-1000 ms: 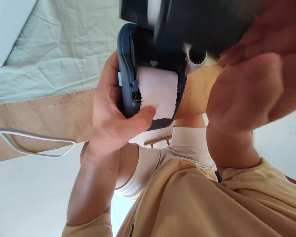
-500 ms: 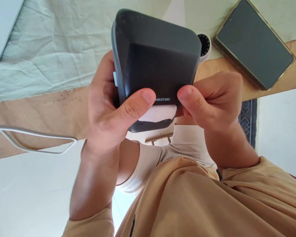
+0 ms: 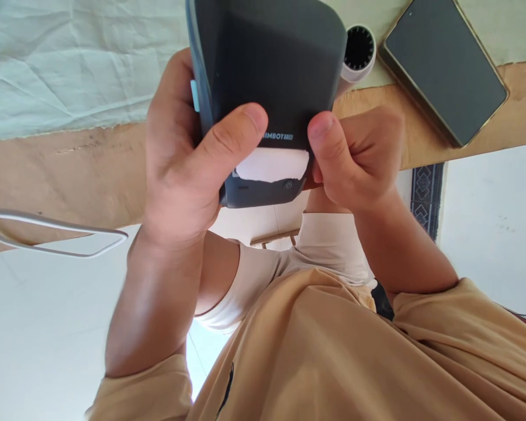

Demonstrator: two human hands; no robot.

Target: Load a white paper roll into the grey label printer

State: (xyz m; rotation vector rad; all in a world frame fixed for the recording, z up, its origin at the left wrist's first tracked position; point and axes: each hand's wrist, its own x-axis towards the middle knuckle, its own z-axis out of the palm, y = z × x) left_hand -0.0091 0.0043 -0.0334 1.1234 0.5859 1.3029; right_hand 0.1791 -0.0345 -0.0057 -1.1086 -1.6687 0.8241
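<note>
A dark label printer [image 3: 276, 76] is held up in front of me, its top edge cut off by the frame. White paper [image 3: 272, 164] with a torn edge sticks out of its slot, below the printed brand name. My left hand [image 3: 179, 158] wraps round the printer's left side, thumb lying on the front face. On the other side my right hand [image 3: 359, 152] is closed at the lower right edge, thumb pressed on the front; its other fingers are curled and partly hidden. A light blue tab [image 3: 195, 95] shows on the printer's left side.
A phone [image 3: 447, 70] lies on a box-like thing at the table's right. Beside the printer is a white round-ended device [image 3: 359, 49] with a dark face. A green cloth [image 3: 70, 64] covers the wooden table [image 3: 61, 175]. A white cable [image 3: 92, 244] loops over the front edge.
The printer and both hands sit higher in the picture, and the table has shifted up with them as the view tilts. More of the white round-ended device shows. Both hands keep their hold.
</note>
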